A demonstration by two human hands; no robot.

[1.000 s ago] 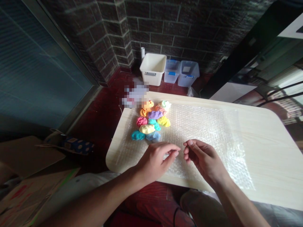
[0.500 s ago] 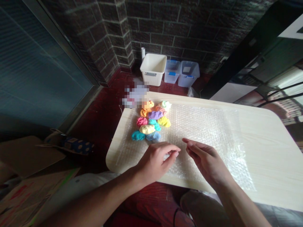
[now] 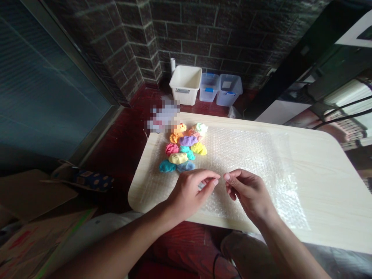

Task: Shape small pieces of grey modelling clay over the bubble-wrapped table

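My left hand point(image 3: 193, 192) hovers over the bubble wrap point(image 3: 241, 155), its thumb and fingertips drawn together. Facing it, my right hand point(image 3: 248, 193) pinches with thumb and forefinger; the other fingers curl under. Only a small gap parts the two sets of fingertips. Whatever either pinch holds, if anything, is too small or hidden to make out. Just beyond my left hand lie several soft, wrinkled coloured lumps, including a grey-blue lump point(image 3: 186, 166), a teal lump point(image 3: 167, 166), a cream lump point(image 3: 178, 158), a yellow lump point(image 3: 199, 148) and a purple lump point(image 3: 188, 140).
The bubble wrap covers much of the pale wooden table point(image 3: 319, 162). Past its far edge, a white bin point(image 3: 186, 93) and two clear boxes, one a clear box point(image 3: 229, 91), stand on the floor by a brick wall. A cardboard box point(image 3: 37, 240) is at lower left.
My right hand's forefinger has bent in from pointing outward to meet the thumb. Both hands' fingertips have come closer together. The view has shifted slightly; the lumps stay put on the wrap.
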